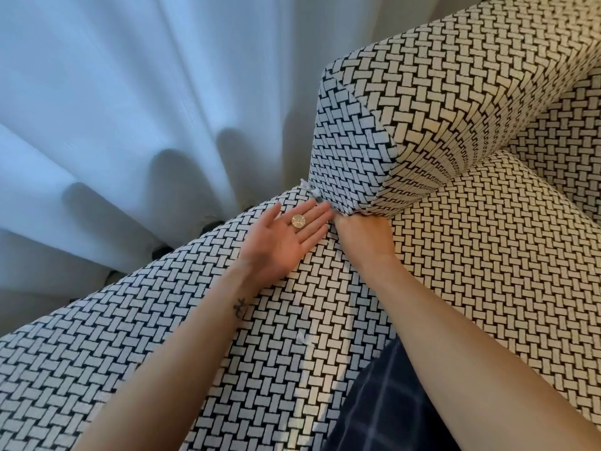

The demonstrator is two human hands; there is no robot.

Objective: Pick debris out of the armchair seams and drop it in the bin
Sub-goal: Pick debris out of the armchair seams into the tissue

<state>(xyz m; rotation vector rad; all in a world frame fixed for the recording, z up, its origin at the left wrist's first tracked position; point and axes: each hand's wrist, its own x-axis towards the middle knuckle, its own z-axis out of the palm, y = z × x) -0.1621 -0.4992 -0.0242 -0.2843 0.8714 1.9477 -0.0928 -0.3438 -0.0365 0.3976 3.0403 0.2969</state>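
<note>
The armchair (292, 336) is covered in a black-and-white basket-weave fabric. My left hand (276, 245) lies palm up on it with flat fingers, and a small round gold coin (298, 221) rests on those fingers. My right hand (361, 237) is pushed into the seam (349, 213) under an upright padded block (351, 141); its fingers are hidden in the gap. A small white scrap (307, 187) pokes out of the seam just beyond my left fingertips. No bin is in view.
A pale sheer curtain (130, 109) hangs in folds to the left, behind the chair. Dark checked cloth (390, 405) shows at the bottom between my forearms. More of the chair's padding (520, 255) extends to the right.
</note>
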